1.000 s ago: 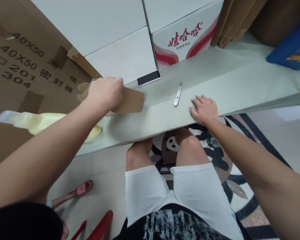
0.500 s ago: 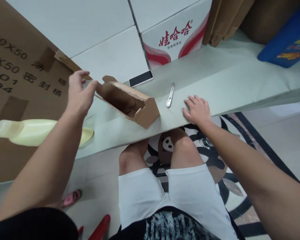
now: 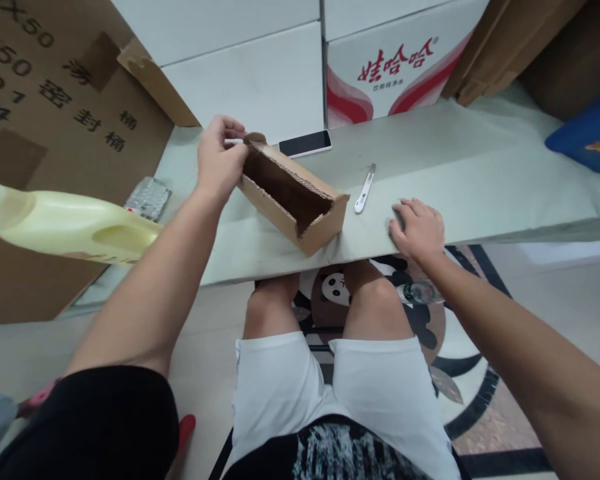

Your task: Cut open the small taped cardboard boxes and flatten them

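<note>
A small brown cardboard box with an uncovered top and rough cut edges sits at a slant on the pale green cloth. My left hand grips its far left end, thumb at the near edge and fingers behind the end wall. Inside, the box is dark, and I cannot make out its bottom. To the right, my right hand rests on the cloth near the front edge with its fingers spread, holding nothing. A white utility knife lies between the box and my right hand.
A phone lies behind the box, before white cartons. A large carton, a pale yellow bottle and a clear plastic pack are at left. A blue container stands at right. A clear bottle is below the cloth's edge.
The view has shifted. My left hand has moved right, closing on the box's end, and the box's sides stand straighter. My right hand still rests on the cloth.
</note>
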`<state>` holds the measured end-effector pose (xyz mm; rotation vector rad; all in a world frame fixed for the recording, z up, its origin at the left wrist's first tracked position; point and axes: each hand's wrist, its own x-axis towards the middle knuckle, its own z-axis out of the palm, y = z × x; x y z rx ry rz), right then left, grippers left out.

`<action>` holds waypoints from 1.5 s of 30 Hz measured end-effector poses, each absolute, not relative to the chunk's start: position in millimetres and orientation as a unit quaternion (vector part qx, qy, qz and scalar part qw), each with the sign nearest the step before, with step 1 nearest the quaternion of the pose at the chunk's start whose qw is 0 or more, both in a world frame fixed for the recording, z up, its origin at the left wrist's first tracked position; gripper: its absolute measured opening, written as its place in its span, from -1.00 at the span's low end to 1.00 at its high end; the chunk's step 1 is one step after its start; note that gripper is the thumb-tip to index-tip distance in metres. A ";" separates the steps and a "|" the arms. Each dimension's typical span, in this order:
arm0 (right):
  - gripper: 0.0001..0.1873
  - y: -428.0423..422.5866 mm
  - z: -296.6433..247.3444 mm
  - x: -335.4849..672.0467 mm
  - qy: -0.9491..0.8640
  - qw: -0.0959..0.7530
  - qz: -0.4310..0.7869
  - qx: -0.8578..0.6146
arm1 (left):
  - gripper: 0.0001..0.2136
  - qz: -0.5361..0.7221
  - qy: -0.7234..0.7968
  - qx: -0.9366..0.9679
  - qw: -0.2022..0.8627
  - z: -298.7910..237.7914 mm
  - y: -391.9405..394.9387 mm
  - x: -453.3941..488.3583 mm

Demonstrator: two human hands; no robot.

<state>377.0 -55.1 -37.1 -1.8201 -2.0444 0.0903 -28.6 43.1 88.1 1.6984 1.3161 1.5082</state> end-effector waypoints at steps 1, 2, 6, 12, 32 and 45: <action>-0.56 -55.5 -39.1 377.5 -0.727 0.210 0.029 -0.653 | -0.73 0.552 0.494 0.624 0.247 86.8 40.8 -28.6; -0.59 -55.9 -40.7 377.5 -0.718 0.221 0.026 -0.659 | -0.74 0.546 0.505 0.624 0.240 86.0 37.5 -28.5; -0.66 -61.1 -29.2 366.0 -0.668 0.313 0.031 -0.674 | -0.80 0.545 0.521 0.620 0.218 86.3 22.2 -25.8; -0.73 -82.8 60.9 310.1 -0.723 0.503 0.142 -0.451 | -0.84 0.567 0.520 0.607 0.199 86.6 21.0 -17.0; -0.30 -74.1 109.9 275.3 -0.841 0.284 0.108 -0.447 | -0.84 0.558 0.520 0.612 0.211 77.2 38.8 -15.0; -0.37 -56.5 51.5 287.4 -0.769 0.361 0.145 -0.507 | -0.79 0.501 0.518 0.598 0.351 104.1 8.6 -33.6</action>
